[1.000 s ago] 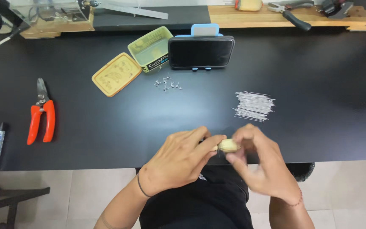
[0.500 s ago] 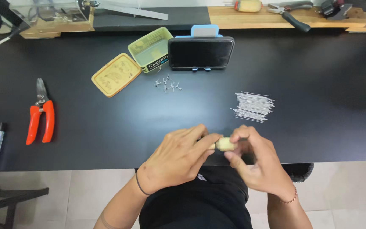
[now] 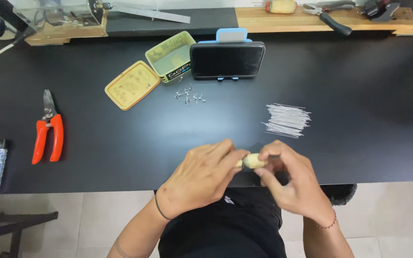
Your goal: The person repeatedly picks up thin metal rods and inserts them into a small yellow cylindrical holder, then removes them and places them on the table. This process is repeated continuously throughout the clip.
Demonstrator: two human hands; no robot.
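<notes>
Both hands met at the near edge of the bench (image 3: 120, 143). The left hand (image 3: 201, 177) had its fingers curled round one end of a small pale lump (image 3: 253, 161), and the right hand (image 3: 292, 181) pinched the other end, so the lump sat between the fingertips, held just above the bench edge in front of the person's lap. What the lump was made of I could not tell.

Out beyond the right hand lay a neat bundle of thin wires (image 3: 287, 120), apparently untouched. Further back a few small metal pieces (image 3: 188, 94) were scattered beside an open green tin (image 3: 171, 56) with its yellow lid (image 3: 132, 85) lying flat to one side, and a phone (image 3: 227, 60) stood on a blue stand. Red cutters (image 3: 48, 131) lay well off to the left.

Judging by the full bundle and the few loose pieces, the work looked early, with most of the wires still to be used.

Compared with a second earlier, the hands had shifted very slightly and the lump had turned a little between the fingers; everything else on the bench lay as it had.
</notes>
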